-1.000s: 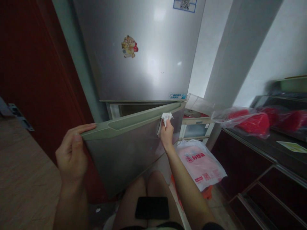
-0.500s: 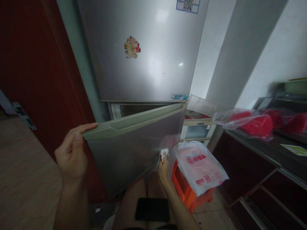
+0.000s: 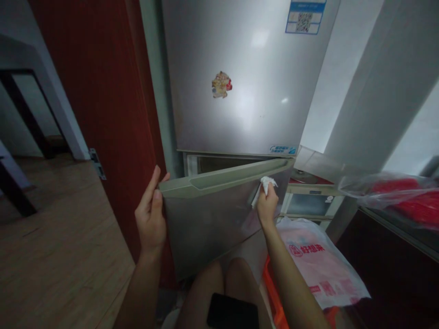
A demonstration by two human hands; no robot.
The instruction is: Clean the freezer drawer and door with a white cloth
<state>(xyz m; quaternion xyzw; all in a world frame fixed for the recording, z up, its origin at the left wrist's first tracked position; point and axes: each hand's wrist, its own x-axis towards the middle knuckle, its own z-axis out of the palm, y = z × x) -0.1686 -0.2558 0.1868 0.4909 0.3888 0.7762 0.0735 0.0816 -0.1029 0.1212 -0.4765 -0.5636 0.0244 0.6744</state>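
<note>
The lower fridge door (image 3: 212,219) stands ajar, its pale top edge slanting across the middle of the view. At its free left corner, my left hand (image 3: 151,214) rests against the edge with the fingers apart, the thumb on the front face. My right hand (image 3: 267,203) is closed on a crumpled white cloth (image 3: 268,183), held against the door's front near its upper right. Above, the upper fridge door (image 3: 240,109) is closed and carries a colourful sticker (image 3: 221,85).
A black phone (image 3: 233,312) lies on my lap. To the right, a white plastic bag (image 3: 318,260) covers an orange stool (image 3: 274,292). Red items in clear plastic (image 3: 408,196) are at far right. A red-brown door (image 3: 113,91) stands left.
My right hand has moved up the door with the cloth. The left hand's fingers have lifted and spread at the corner. The view has shifted left, so everything appears further right.
</note>
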